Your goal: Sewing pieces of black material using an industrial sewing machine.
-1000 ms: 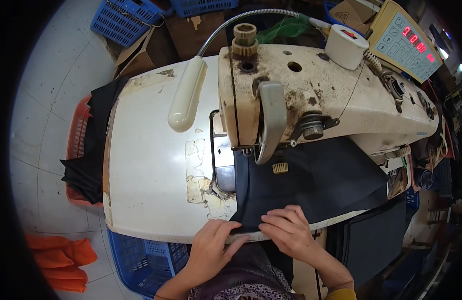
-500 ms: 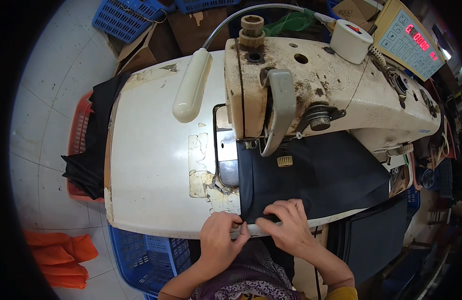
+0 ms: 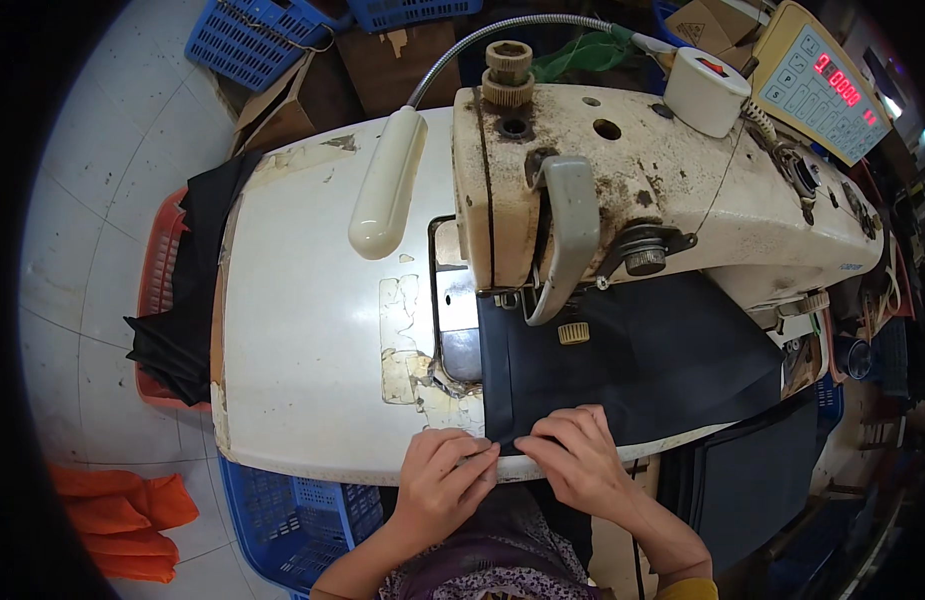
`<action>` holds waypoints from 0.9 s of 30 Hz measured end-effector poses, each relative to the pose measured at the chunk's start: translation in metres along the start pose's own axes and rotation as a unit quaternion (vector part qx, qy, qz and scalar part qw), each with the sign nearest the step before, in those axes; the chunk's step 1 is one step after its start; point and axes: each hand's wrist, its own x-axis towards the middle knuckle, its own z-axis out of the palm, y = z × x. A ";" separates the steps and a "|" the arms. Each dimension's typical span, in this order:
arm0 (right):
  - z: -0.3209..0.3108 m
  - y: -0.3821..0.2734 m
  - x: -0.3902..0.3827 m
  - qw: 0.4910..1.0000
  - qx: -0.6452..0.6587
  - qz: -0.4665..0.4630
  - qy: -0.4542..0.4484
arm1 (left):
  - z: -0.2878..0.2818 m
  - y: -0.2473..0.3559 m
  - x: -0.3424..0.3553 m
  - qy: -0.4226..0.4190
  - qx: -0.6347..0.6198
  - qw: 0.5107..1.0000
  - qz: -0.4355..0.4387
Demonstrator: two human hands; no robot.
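Note:
A black fabric piece (image 3: 642, 360) lies flat under the needle area of a worn cream sewing machine (image 3: 672, 180), with a narrow band along its left side reaching the table's front edge. My left hand (image 3: 450, 475) is closed in a pinch at the lower left corner of the fabric, thumb and forefinger together. My right hand (image 3: 572, 450) pinches the same front edge just to the right, fingers curled over the cloth. The white machine table (image 3: 302, 330) carries a metal throat plate (image 3: 457, 350) left of the fabric. A white lamp (image 3: 387, 190) hangs above it.
Black cloth (image 3: 182, 350) drapes over a red basket (image 3: 157, 290) at the left. Blue baskets sit below (image 3: 267, 510) and behind (image 3: 242, 40). A control panel (image 3: 812, 95) stands at back right. Dark stacked sheets (image 3: 742, 470) lie at lower right, orange cloth (image 3: 117, 520) at lower left.
My hands have shifted and regripped along the fabric's front edge; the band at its left now lies straighter down to that edge. The head view has moved slightly.

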 end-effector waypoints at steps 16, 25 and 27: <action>-0.010 0.000 -0.001 0.999 -0.027 -0.023 -0.023 | -0.019 -0.004 0.017 -0.109 0.006 0.994 0.028; -0.015 0.008 0.015 0.998 -0.058 -0.008 -0.038 | -0.022 -0.026 0.023 -0.160 0.068 0.983 0.060; -0.016 0.013 0.021 0.997 -0.068 -0.009 -0.035 | -0.021 -0.032 0.030 -0.160 0.077 0.982 0.066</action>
